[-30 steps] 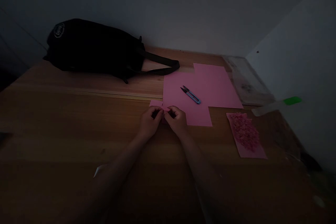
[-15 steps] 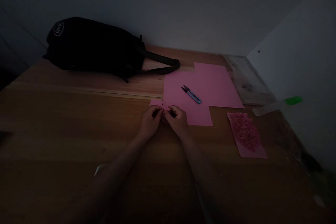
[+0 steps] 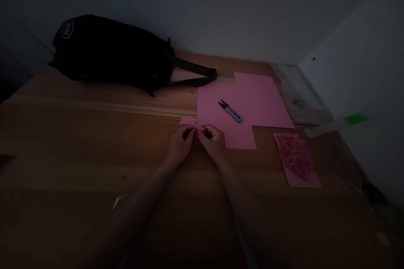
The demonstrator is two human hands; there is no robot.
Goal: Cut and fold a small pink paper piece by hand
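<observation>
My left hand [image 3: 180,145] and my right hand [image 3: 213,143] meet at the near left edge of the pink paper sheets [image 3: 217,101]. Thumbs and fingertips of both pinch a small piece of pink paper [image 3: 199,127] between them; its exact shape is mostly hidden by the fingers. Just beyond my left fingertips lies another small pink paper piece [image 3: 187,121]. Blue-handled thread snips [image 3: 230,111] rest on the sheets, blades pointing to the far left. Off to the right, a heap of crinkled pink shreds [image 3: 296,155] covers most of a pink card [image 3: 304,181].
A black bag [image 3: 113,52] lies at the back left, its strap [image 3: 197,73] reaching the sheets. On the right are a clear plastic sleeve [image 3: 299,92] and a translucent item with a green end [image 3: 355,119]. Walls bound the wooden table [image 3: 78,155] behind and right.
The small pink paper between my fingertips shows slightly more above them. Both hands stay pinched in nearly the same place. The whole view has shifted a little.
</observation>
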